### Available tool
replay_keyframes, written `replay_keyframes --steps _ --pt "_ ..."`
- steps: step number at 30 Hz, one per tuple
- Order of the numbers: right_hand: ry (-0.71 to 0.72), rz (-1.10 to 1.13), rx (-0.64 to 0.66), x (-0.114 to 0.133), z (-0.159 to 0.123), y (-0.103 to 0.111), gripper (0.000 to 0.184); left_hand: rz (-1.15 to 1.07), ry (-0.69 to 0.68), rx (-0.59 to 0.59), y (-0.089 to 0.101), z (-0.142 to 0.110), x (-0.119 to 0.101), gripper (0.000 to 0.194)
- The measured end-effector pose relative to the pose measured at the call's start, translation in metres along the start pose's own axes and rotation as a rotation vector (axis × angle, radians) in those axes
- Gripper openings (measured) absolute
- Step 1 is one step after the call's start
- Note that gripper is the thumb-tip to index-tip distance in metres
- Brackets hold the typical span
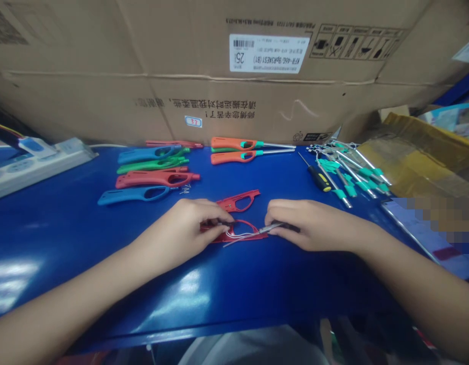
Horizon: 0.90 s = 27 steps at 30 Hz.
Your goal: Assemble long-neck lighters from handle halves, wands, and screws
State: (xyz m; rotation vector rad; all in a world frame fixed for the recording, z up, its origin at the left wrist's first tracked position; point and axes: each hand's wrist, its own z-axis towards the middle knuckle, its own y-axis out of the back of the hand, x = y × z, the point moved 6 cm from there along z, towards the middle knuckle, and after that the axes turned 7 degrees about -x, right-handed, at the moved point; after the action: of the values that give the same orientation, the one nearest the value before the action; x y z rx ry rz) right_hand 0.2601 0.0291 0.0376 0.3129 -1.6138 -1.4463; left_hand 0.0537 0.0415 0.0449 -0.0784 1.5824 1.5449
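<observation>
Some white wire [236, 235] lies across the nearer red shell [257, 237].

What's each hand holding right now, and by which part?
Left hand: red lighter shell, by its handle end. Right hand: slim tool, behind its thin tip.

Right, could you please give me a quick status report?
Left fingers on near red shell; right fingers holding slim tool; white wires across shell's loop; second red shell beyond.
</observation>
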Motion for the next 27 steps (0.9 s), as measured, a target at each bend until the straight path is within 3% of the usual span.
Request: replay_keyframes --steps 11,27 --pt "-0.023 -0.05 0.077 0.004 -0.001 0.0 0.014 0.029 0.03 0.016 -0.005 -0.003 0.003 0.019" --pt "0.129 -0.379 0.041 0.025 -0.006 -0.004 0.027 -0.024 0.072 0.032 -0.008 -0.001 0.004 0.015"
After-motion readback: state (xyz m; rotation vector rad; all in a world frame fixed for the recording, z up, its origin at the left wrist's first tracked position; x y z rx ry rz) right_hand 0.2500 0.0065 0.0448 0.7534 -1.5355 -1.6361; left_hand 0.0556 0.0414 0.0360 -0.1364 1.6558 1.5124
